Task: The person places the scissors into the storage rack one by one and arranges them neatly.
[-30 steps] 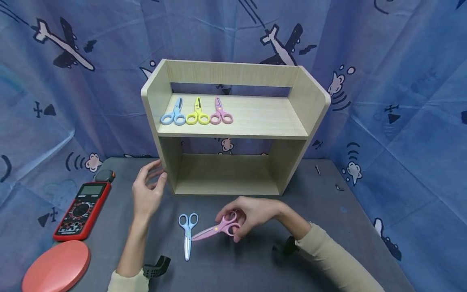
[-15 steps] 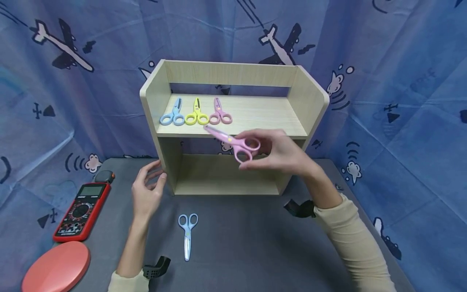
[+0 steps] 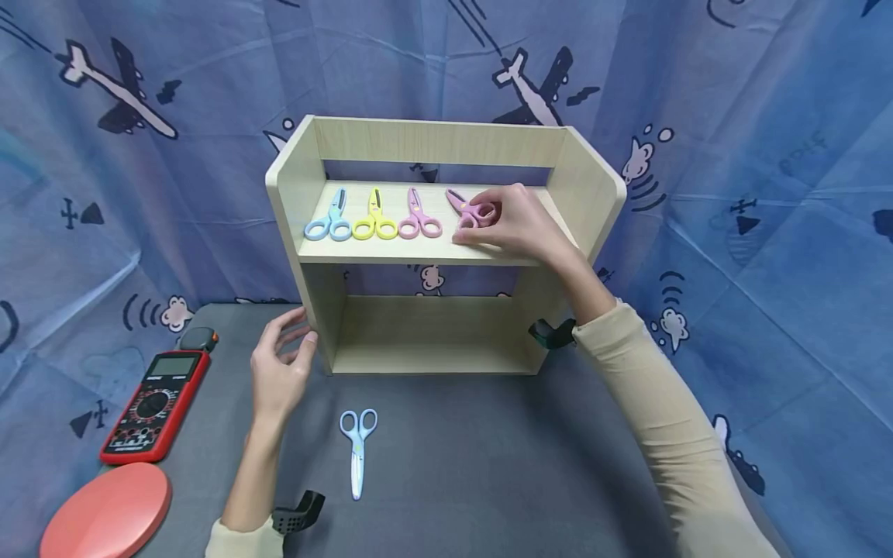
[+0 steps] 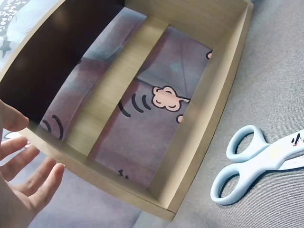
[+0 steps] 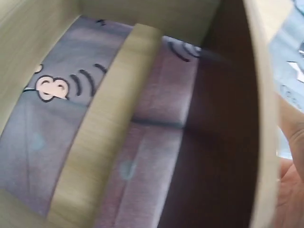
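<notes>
In the head view, the right hand pinches pink scissors between thumb and fingers at the upper shelf, just beside 3 others in a row: a blue pair, a yellow pair and a second pink pair. I'd call this step setting the pinched scissors down; the next move seems to want their slanted blades straightened to match, then the pinch loosened. The left hand has its fingers loosely apart, holding nothing. In the left wrist view, those fingers hang spread by a side panel; pale-blue scissors lie on the desk. In the right wrist view, the fingers' grip is hidden; I can't tell it there.
</notes>
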{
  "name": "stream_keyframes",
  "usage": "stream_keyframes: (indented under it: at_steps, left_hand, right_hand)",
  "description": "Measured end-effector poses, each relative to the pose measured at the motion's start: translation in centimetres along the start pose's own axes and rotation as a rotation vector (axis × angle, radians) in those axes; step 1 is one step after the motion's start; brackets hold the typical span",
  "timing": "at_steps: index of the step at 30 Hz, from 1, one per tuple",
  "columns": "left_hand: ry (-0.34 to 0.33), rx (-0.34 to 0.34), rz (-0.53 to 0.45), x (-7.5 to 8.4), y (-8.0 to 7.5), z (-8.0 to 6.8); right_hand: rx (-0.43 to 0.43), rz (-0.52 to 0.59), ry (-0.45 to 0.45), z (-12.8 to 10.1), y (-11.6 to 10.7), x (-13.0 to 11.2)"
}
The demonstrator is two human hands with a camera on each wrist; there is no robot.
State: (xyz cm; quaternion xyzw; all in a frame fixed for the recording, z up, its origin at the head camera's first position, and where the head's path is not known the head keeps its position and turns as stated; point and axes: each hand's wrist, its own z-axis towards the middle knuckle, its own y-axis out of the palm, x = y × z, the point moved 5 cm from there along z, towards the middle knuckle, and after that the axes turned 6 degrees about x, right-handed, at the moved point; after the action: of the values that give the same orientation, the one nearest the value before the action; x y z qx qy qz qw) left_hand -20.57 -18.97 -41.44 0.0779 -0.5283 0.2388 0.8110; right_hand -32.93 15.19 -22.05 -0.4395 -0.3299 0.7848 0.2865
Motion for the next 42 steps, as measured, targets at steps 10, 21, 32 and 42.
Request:
stream_keyframes:
  at_steps: [10, 21, 32, 42]
  left_hand:
    - [-0.006, 0.008, 0.007, 0.1, 0.0, 0.1]
    - [0.005, 0.01, 0.01, 0.0, 0.1, 0.1]
    - [-0.002, 0.01, 0.0, -0.2, 0.1, 0.0]
    - [-0.001, 0.0, 0.0, -0.1, 0.0, 0.0]
  right_hand:
    - [0.046, -0.109, 0.023, 0.5, 1.4, -0.2]
    - [0.089, -0.012, -0.023, -2.1, 0.6, -0.9]
    - [0.124, 0.195, -0.266, -9.9, 3.2, -4.2]
    - [-0.382, 0.453, -0.206, -15.4, 16.0, -4.2]
